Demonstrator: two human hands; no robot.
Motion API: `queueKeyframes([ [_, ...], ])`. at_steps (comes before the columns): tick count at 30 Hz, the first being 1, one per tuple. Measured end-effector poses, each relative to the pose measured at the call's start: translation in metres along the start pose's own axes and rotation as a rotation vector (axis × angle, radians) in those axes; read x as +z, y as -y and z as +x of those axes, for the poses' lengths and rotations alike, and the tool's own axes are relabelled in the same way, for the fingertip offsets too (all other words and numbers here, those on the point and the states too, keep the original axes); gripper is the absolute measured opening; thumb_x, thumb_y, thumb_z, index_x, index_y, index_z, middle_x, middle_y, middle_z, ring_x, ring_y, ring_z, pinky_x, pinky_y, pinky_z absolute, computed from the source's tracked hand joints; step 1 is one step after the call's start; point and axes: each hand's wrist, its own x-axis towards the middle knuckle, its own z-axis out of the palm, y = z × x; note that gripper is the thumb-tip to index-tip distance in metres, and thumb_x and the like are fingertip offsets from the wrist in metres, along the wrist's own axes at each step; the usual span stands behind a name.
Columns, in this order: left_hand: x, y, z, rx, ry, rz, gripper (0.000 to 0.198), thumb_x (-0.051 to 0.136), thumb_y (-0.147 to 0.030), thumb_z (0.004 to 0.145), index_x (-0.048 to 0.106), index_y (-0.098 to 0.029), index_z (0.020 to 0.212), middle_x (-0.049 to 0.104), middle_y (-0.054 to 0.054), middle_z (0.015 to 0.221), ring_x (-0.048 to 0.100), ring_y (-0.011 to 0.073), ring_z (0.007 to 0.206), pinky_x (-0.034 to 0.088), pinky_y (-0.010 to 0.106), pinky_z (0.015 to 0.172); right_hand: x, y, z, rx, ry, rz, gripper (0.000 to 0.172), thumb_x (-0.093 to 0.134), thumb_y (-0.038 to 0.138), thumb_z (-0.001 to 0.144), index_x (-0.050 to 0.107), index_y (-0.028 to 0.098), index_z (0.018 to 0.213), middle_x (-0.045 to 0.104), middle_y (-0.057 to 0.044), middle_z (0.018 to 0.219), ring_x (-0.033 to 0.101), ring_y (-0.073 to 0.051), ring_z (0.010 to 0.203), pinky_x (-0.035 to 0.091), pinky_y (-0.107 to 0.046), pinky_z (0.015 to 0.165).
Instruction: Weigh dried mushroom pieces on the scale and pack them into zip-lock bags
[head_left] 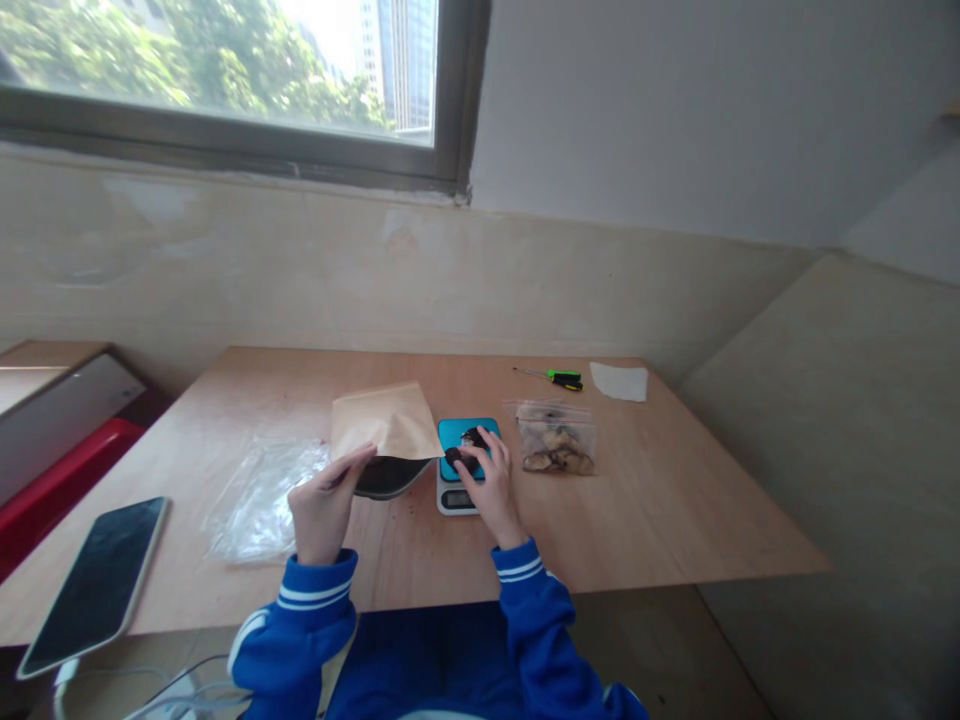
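Head view showed the left hand [324,505] pinching the near edge of a paper pouch [386,425], holding its mouth open. The right hand [489,480] gripped dark pieces [463,452] over the kitchen scale [463,465], just right of the pouch.

Scale [459,468]: teal top, white body. Pouch [386,420]: tan. Sleeves [315,600]: blue, 2 white stripes. Screwdriver [564,379]: green-black handle. Tabletop [660,490]: light wood.
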Motion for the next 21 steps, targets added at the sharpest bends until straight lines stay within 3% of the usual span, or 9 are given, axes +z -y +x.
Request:
queueKeyframes([
  [3,0.000,0.001,-0.001,-0.006,0.003,-0.011,0.011,0.069,-0.032,0.079,0.076,-0.032,0.088,0.075,-0.010,0.093,0.072,0.0167,0.088,0.056,0.024,0.084,-0.020,0.037,0.004,-0.027,-0.059,0.202,0.019,0.049,0.023,0.093,0.067,0.020,0.097,0.062,-0.011,0.113,0.055,-0.022,0.113,0.044,-0.042,0.100],
  [5,0.002,0.001,-0.001,-0.009,0.008,-0.016,0.012,0.068,-0.032,0.079,0.076,-0.032,0.088,0.076,-0.009,0.092,0.072,0.0165,0.088,0.056,0.024,0.085,-0.028,0.062,0.004,-0.084,0.025,0.363,0.020,0.046,0.020,0.094,0.066,0.019,0.093,0.065,-0.009,0.103,0.060,-0.019,0.104,0.048,-0.037,0.095],
  [7,0.004,0.000,-0.001,-0.007,0.016,-0.007,0.012,0.067,-0.033,0.080,0.076,-0.032,0.088,0.076,-0.009,0.093,0.072,0.0164,0.088,0.056,0.024,0.085,-0.027,0.083,0.002,-0.156,0.195,0.456,0.022,0.044,0.018,0.094,0.066,0.019,0.095,0.067,-0.007,0.100,0.062,-0.016,0.101,0.049,-0.033,0.093],
  [11,0.006,-0.002,-0.003,0.035,0.027,0.030,0.014,0.065,-0.034,0.082,0.076,-0.032,0.091,0.075,-0.009,0.094,0.072,0.0161,0.088,0.057,0.022,0.081,0.002,0.103,-0.007,-0.214,0.498,0.306,0.032,0.041,0.010,0.092,0.062,0.015,0.115,0.063,-0.010,0.121,0.056,-0.018,0.117,0.046,-0.033,0.103],
  [14,0.004,-0.003,-0.007,0.072,0.029,0.031,0.015,0.064,-0.032,0.083,0.075,-0.032,0.092,0.075,-0.009,0.097,0.072,0.0154,0.090,0.057,0.021,0.082,0.028,0.108,-0.008,-0.160,0.547,0.052,0.044,0.040,0.003,0.087,0.051,0.008,0.130,0.056,-0.017,0.129,0.052,-0.025,0.123,0.050,-0.039,0.100],
  [17,0.001,-0.002,-0.012,0.097,0.045,0.037,0.014,0.064,-0.032,0.083,0.076,-0.032,0.092,0.075,-0.009,0.099,0.071,0.0154,0.092,0.056,0.021,0.084,0.053,0.106,-0.002,-0.092,0.606,-0.144,0.044,0.040,0.001,0.086,0.050,0.002,0.129,0.060,-0.022,0.121,0.059,-0.030,0.111,0.054,-0.042,0.090],
  [21,0.000,0.001,-0.016,0.122,0.066,0.048,0.015,0.062,-0.033,0.085,0.076,-0.031,0.091,0.074,-0.007,0.100,0.071,0.0161,0.092,0.058,0.021,0.081,0.082,0.098,0.012,-0.078,0.665,-0.191,0.037,0.043,0.004,0.089,0.057,0.005,0.124,0.066,-0.017,0.114,0.062,-0.028,0.106,0.049,-0.041,0.097],
])
